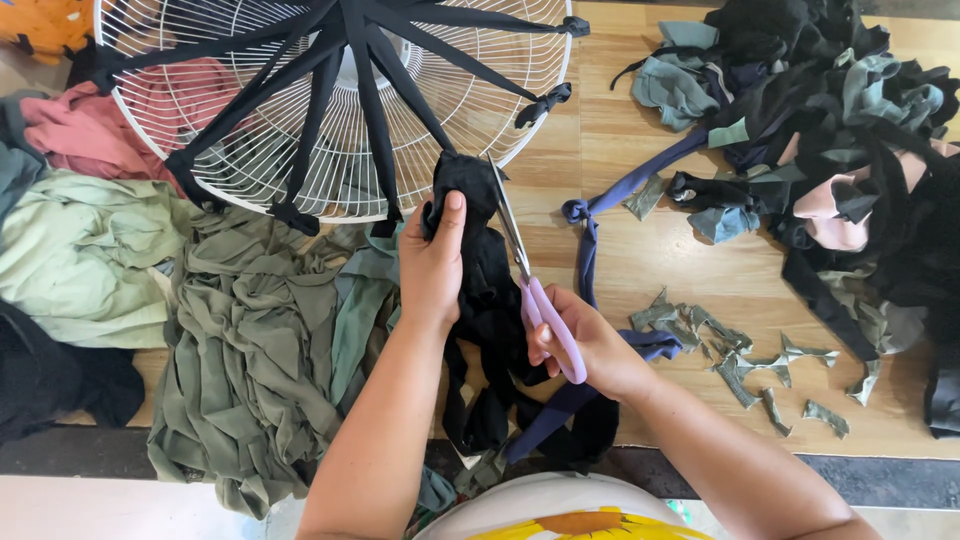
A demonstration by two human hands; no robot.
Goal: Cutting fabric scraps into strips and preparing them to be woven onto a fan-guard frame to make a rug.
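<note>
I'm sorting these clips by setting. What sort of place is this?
Probably a home craft spot on a wooden floor: cloth heaps lie around, fabric strips are tied across a fan guard, and the hands cut black cloth with scissors.

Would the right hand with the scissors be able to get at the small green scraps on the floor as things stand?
Probably yes: the green scraps lie on bare wooden floor just beside the right hand, nothing covering them. But that hand is full, gripping the purple-handled scissors against the black cloth.

Home craft workspace, floor level. Wooden plank floor (700,270) strewn with heaped fabric scraps (850,120), green cloth (250,340) and trimmed offcuts (740,350). White wire fan guard (330,150) tied with black strips.
</note>
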